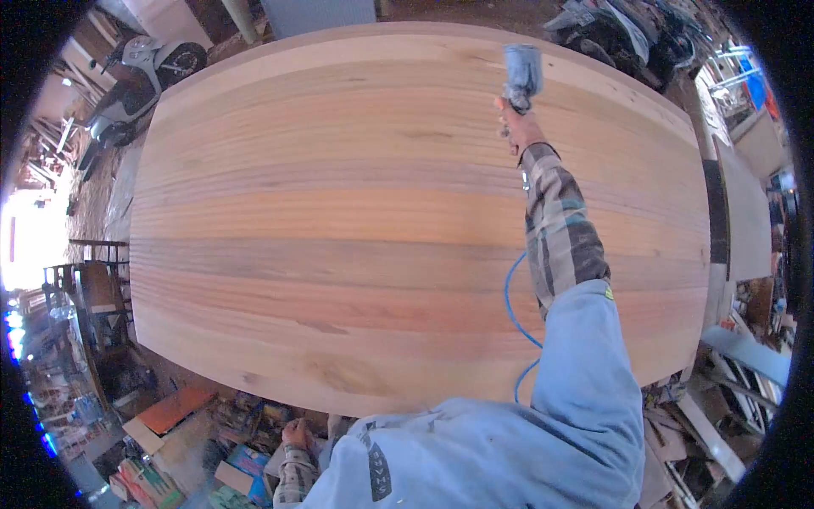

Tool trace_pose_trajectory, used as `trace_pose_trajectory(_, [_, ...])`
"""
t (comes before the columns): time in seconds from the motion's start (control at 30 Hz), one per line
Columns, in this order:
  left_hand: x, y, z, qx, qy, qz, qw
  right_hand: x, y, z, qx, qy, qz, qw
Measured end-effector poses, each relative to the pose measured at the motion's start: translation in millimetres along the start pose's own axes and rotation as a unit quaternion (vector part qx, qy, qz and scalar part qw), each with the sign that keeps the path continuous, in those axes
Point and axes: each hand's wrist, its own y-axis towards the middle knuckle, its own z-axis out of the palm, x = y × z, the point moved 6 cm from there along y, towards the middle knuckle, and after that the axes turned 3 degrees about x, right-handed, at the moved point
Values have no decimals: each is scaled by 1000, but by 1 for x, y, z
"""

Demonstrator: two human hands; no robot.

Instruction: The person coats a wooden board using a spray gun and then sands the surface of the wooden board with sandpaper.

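Observation:
My right hand reaches over the far right part of a large wooden panel. Its fingers are wrapped around a spray gun with a grey, paint-stained cup on top. A blue air hose runs across the panel from beneath my right arm toward my body. Low beside my body, just off the panel's near edge, is my left hand. Its fingers look curled; what they hold, if anything, is too small to make out. The panel is made of several joined boards in pale, orange and reddish tones.
A motor scooter stands beyond the panel's left end. Dark, partly covered machinery is at the far right. Cardboard boxes and clutter lie near the left front. Planks and boards are piled at the right.

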Motion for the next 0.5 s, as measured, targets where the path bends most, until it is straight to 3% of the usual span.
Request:
trace_pose_trajectory(0.03, [19, -3, 10, 42, -84, -134, 986, 4, 9, 4, 39, 23, -1, 999])
trace_pose_trajectory(0.07, [19, -6, 12, 39, -88, -138, 986, 14, 11, 9, 79, 45, -2, 996])
trace_pose_trajectory(0.13, [14, -10, 12, 25, -37, -89, 995, 16, 15, 29, 128, 41, 10, 991])
trace_pose_trajectory(0.27, [26, -6, 18, -5, 32, -63, 997, 18, 31, 73, 68, 38, 1, 997])
trace_pose_trajectory(0.3, [21, -7, 18, -14, 47, -36, 998, 24, 36, 88, 105, 93, 9, 990])
trace_pose_trajectory(0.33, [8, -9, 16, 2, 102, 71, 992, 27, 40, 104, 141, 148, 20, 979])
trace_pose_trajectory(0.37, [13, -6, 16, -2, 101, 68, 993, 31, 45, 118, 146, 148, 19, 978])
trace_pose_trajectory(0.43, [54, -4, 27, 5, 119, -105, 987, 40, 56, 132, 100, 115, -6, 988])
trace_pose_trajectory(0.47, [49, -6, 23, 3, 116, -107, 987, 46, 64, 145, 104, 114, -8, 988])
trace_pose_trajectory(0.5, [33, -18, 21, -7, 72, -26, 997, 52, 70, 155, 110, 133, -17, 985])
